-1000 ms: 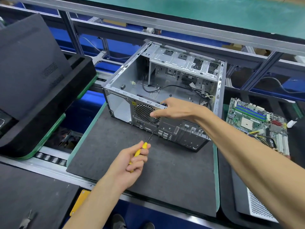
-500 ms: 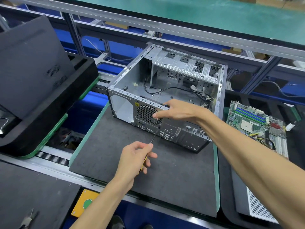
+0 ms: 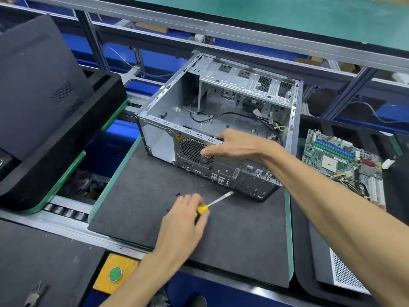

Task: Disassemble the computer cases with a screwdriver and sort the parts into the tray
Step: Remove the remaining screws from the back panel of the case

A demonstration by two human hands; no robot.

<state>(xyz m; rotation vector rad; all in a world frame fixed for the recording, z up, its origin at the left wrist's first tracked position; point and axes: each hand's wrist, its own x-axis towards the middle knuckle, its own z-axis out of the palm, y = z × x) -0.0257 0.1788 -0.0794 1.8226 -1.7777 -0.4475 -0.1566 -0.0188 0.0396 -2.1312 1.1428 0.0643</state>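
Motherboard (image 3: 345, 160) lies right of case (image 3: 221, 120); 2 screws (image 3: 177, 193) on mat (image 3: 155, 196).

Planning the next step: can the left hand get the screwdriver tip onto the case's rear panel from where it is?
Probably yes. The left hand holds the screwdriver just short of the rear panel, bare mat between; the right hand grips the top edge, above that path.

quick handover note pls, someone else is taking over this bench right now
Left hand grips the yellow-handled screwdriver low over the grey mat, tip off the case.
Right hand rests on the rear top edge of the open computer case, fingers over the edge, thumb by the fan grille.
Done: side panel off, motherboard already lying in the tray to the right.
Left: black cables and the drive cage remain inside; small dark bits, probably screws, lie loose on the mat, unsorted.
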